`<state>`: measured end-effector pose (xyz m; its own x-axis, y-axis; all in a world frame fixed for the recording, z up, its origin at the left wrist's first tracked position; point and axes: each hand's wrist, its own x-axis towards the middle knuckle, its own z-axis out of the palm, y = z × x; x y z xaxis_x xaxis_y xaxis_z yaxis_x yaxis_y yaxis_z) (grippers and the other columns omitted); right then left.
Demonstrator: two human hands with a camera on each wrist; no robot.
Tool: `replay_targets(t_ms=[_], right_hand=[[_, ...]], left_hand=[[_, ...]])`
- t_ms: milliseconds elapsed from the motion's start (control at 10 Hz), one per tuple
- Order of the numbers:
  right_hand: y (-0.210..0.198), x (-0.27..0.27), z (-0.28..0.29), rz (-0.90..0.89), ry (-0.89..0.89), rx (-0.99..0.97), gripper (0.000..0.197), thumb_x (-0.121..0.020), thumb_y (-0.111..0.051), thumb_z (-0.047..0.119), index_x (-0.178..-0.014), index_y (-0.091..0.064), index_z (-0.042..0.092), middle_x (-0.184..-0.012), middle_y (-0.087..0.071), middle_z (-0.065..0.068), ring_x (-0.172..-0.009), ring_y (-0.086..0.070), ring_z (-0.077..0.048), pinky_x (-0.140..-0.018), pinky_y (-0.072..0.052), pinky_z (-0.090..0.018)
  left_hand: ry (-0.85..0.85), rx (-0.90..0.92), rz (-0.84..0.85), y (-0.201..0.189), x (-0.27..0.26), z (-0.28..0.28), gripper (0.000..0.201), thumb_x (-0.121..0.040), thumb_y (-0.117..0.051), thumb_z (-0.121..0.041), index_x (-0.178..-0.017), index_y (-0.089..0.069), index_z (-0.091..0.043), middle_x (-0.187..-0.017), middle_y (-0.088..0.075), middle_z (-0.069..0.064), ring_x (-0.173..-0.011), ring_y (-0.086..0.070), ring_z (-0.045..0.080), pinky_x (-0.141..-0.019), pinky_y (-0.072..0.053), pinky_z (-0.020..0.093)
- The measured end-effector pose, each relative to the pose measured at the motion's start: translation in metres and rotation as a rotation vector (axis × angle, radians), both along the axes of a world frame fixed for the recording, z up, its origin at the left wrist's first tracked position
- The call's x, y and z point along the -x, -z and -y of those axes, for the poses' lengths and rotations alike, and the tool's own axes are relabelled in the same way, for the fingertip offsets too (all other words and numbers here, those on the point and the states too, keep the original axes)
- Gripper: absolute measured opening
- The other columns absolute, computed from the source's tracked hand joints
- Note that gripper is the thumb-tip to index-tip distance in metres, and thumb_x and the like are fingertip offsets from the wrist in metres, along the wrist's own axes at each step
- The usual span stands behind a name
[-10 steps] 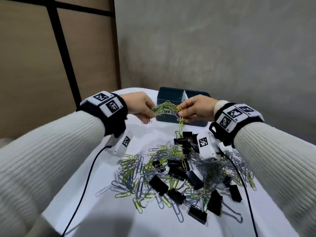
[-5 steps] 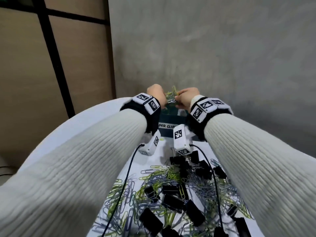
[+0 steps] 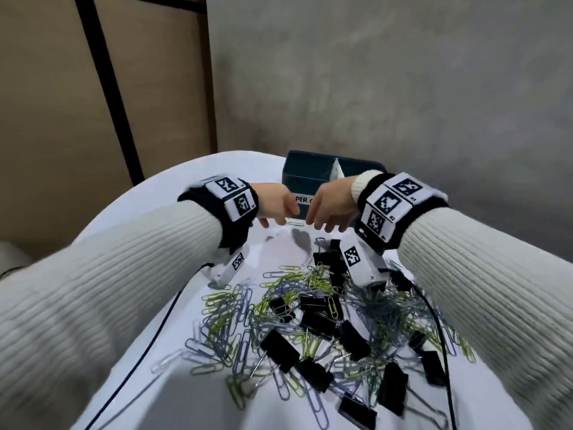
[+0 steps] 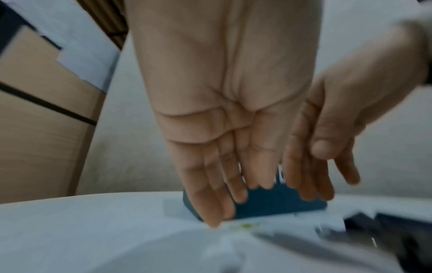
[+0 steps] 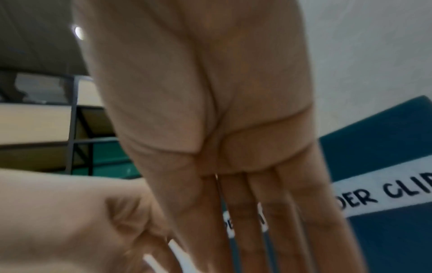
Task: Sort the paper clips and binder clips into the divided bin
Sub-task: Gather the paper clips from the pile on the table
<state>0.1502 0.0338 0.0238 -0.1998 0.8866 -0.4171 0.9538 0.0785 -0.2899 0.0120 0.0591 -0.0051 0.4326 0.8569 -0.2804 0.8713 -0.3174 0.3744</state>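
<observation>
Paper clips (image 3: 235,311) and binder clips (image 3: 319,308) lie tangled in one heap on the white surface (image 3: 148,231), nearer the person than both hands, so the coming reach runs back toward the body. Left hand (image 3: 274,204) hangs with straight fingers, holding nothing; right hand (image 3: 333,209) likewise, fingers spread and bare. Both hover just before the divided bin (image 3: 313,173), about equally near the heap. Roughly a dozen black binder clips show; the paper clips are too many and too tangled to count. One lone clip (image 3: 294,224) lies between the hands.
</observation>
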Motion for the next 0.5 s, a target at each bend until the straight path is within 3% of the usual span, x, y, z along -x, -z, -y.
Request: replay_targets(t_ms=[100, 200, 300, 400, 500], right_hand=[[0.017, 0.008, 0.013, 0.276, -0.088, -0.057, 0.04, -0.092, -0.054, 0.011, -0.132, -0.053, 0.007, -0.122, -0.063, -0.014, -0.104, -0.062, -0.029, -0.085, -0.048, -0.034], [0.029, 0.012, 0.022, 0.358, -0.14, -0.034, 0.039, -0.093, -0.051, 0.013, -0.131, -0.053, 0.006, -0.132, -0.057, -0.017, -0.122, -0.054, -0.033, -0.093, -0.045, -0.034], [0.028, 0.015, 0.031, 0.414, -0.261, -0.01, 0.041, -0.093, -0.046, 0.008, -0.133, -0.053, 0.012, -0.133, -0.056, -0.012, -0.118, -0.054, -0.028, -0.096, -0.043, -0.03], [0.021, 0.016, 0.042, 0.359, -0.351, 0.02, 0.05, -0.089, -0.043, 0.0, -0.131, -0.057, 0.023, -0.13, -0.06, 0.0, -0.1, -0.052, -0.013, -0.091, -0.04, -0.025], [0.014, 0.014, 0.051, 0.221, -0.328, -0.029, 0.047, -0.087, -0.045, -0.003, -0.124, -0.063, 0.019, -0.124, -0.065, 0.005, -0.105, -0.057, -0.009, -0.094, -0.042, -0.022]], left_hand=[[0.157, -0.127, -0.312, 0.011, -0.018, 0.006, 0.046, -0.089, -0.052, -0.004, -0.134, -0.049, -0.007, -0.13, -0.058, 0.013, -0.106, -0.056, 0.027, -0.094, -0.046, 0.034], [0.215, -0.087, -0.508, 0.009, -0.026, 0.022, 0.037, -0.09, -0.05, -0.002, -0.127, -0.053, -0.002, -0.129, -0.057, 0.013, -0.114, -0.055, 0.029, -0.09, -0.044, 0.033], [0.207, -0.05, -0.504, 0.01, -0.019, 0.027, 0.041, -0.09, -0.049, -0.001, -0.131, -0.052, -0.004, -0.123, -0.058, 0.01, -0.096, -0.049, 0.02, -0.077, -0.037, 0.026], [0.213, 0.039, -0.398, 0.004, -0.001, 0.044, 0.047, -0.091, -0.049, -0.003, -0.136, -0.052, -0.016, -0.128, -0.058, 0.002, -0.11, -0.051, 0.019, -0.094, -0.038, 0.026], [0.179, 0.139, -0.274, -0.005, 0.024, 0.067, 0.045, -0.092, -0.052, -0.008, -0.133, -0.055, -0.026, -0.132, -0.059, -0.007, -0.119, -0.052, 0.013, -0.109, -0.039, 0.037]])
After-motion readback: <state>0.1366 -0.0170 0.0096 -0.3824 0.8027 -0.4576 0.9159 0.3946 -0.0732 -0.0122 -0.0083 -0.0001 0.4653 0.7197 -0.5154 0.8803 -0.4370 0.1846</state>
